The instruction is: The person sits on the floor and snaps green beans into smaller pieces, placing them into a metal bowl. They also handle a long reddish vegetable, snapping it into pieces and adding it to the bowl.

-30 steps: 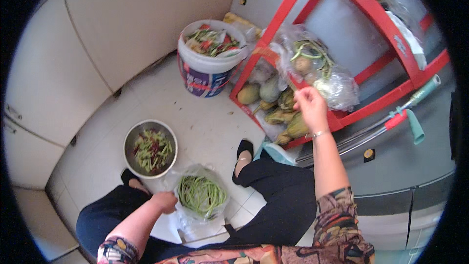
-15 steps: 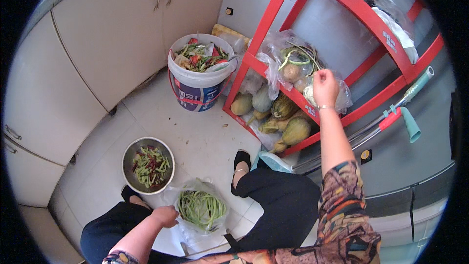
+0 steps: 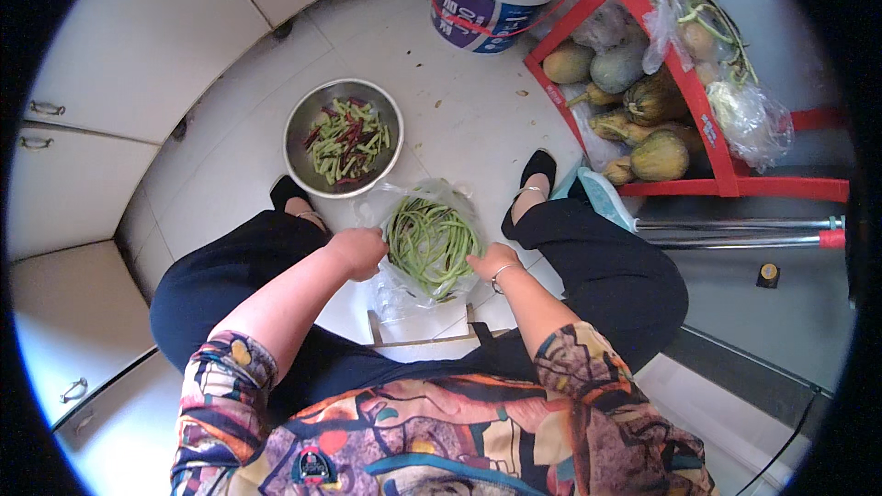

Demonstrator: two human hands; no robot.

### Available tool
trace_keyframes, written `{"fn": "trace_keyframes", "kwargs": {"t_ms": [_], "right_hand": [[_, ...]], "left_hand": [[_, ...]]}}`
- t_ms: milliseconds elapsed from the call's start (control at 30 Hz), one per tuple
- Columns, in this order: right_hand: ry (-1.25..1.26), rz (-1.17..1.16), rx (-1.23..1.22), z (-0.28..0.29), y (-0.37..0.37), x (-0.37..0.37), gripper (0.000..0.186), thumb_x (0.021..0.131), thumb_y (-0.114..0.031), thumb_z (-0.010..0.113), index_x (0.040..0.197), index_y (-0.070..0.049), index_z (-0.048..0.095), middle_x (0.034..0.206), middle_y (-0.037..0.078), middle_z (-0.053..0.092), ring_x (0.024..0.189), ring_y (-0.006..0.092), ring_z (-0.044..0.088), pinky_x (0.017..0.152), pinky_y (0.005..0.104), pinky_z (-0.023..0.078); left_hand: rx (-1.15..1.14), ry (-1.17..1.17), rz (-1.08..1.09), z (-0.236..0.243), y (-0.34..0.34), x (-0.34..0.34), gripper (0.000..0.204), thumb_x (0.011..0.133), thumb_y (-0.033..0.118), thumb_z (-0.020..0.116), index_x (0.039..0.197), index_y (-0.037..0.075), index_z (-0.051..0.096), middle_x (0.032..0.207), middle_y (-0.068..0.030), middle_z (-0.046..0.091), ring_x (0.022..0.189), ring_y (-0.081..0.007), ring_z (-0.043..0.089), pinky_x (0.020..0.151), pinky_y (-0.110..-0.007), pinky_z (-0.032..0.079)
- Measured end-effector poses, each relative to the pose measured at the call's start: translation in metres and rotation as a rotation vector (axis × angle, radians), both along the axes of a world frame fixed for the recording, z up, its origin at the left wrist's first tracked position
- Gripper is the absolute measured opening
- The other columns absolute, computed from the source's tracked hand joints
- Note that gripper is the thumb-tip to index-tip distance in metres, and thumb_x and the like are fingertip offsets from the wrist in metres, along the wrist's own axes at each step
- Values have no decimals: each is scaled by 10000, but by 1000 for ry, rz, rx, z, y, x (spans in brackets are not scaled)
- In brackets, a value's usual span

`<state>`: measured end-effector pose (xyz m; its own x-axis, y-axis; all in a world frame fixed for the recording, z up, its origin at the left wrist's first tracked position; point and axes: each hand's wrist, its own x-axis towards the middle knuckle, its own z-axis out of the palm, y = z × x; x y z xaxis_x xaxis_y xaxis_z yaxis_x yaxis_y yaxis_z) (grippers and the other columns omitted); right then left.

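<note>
A clear plastic bag point(image 3: 397, 305) lies between my feet, open at the top, with long green beans point(image 3: 432, 237) coiled inside. My left hand point(image 3: 360, 253) is closed on the bag's left edge. At the opposite side, my right hand point(image 3: 496, 264) has its fingers pinched together against the edge of the beans; whether bag film or a bean is between them cannot be made out. Just beyond the bag, to the left, a steel bowl point(image 3: 392, 149) stands on the floor. Cut green and dark red bean pieces point(image 3: 349, 142) fill its bottom.
A white-and-blue bucket point(image 3: 487, 14) of vegetable scraps stands at the far side. Right of it, a red rack point(image 3: 726, 179) holds several squashes point(image 3: 660, 156) below and bagged vegetables point(image 3: 749, 119) above. Metal poles point(image 3: 735, 234) lie near the rack. Cabinets point(image 3: 101, 64) line the left.
My right hand has come back from the rack's upper level down to the right side of the bean bag. The view has shifted nearer to me. My left hand stays at the bag.
</note>
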<state>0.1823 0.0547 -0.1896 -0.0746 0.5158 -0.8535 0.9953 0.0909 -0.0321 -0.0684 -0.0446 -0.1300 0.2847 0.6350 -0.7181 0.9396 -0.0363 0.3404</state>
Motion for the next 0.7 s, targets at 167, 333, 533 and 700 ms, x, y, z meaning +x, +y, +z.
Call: {"fn": "trace_keyframes", "kwargs": {"t_ms": [167,333,533,700], "right_hand": [[18,-419,19,-81,-20,32,328,780,-267,612,825,58,636,717,153,627,597,252,618,490,378,486],[422,-869,-107,-41,-5,6,115,780,-89,549,778,4,616,690,103,576,611,218,572,521,341,481],[931,-1024,-305,81,31,-19,128,798,-105,582,901,-36,611,785,10,541,687,120,535,614,273,484],[855,-803,-271,100,42,1,193,822,-91,564,1006,-73,622,808,-39,529,699,70,506,638,226,458]], "left_hand": [[8,-6,-18,-10,0,1,249,724,218,683,916,63,649,1032,-128,570,973,-315,583,818,-414,490],[-16,-6,-22,-12,-4,-5,201,726,121,617,909,50,660,1015,-144,597,953,-321,598,791,-413,501],[-19,43,-47,-3,5,-1,214,707,-1,533,858,46,678,913,-147,657,864,-333,633,728,-411,516],[-6,1,-28,-7,2,-2,199,718,29,538,862,39,675,916,-150,656,861,-339,632,730,-415,515]]}}
